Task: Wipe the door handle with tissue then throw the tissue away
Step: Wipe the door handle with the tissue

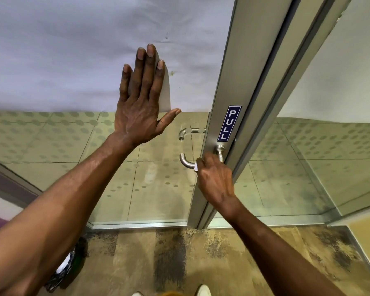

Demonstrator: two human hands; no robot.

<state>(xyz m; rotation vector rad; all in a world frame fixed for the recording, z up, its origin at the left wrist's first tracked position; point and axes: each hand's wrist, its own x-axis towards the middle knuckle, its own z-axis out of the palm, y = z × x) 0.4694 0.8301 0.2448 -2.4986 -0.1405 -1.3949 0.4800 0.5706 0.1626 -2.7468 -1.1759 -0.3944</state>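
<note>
A brushed-metal lever door handle (186,162) sticks out left from the grey metal door frame (224,99), just below a blue PULL sticker (229,123). My right hand (215,180) is closed around the handle's bar, with a small bit of white tissue (196,167) showing under my fingers against the metal. My left hand (142,101) is pressed flat on the frosted glass door panel (73,60), fingers spread, holding nothing. A second handle (188,131) shows through the glass on the far side.
A bin with a dark liner and white paper inside (65,268) stands at the lower left, half hidden by my left arm. Patterned brown carpet (179,257) covers the floor. A fixed glass panel (308,167) is to the right of the frame. My shoe tips (203,290) show at the bottom.
</note>
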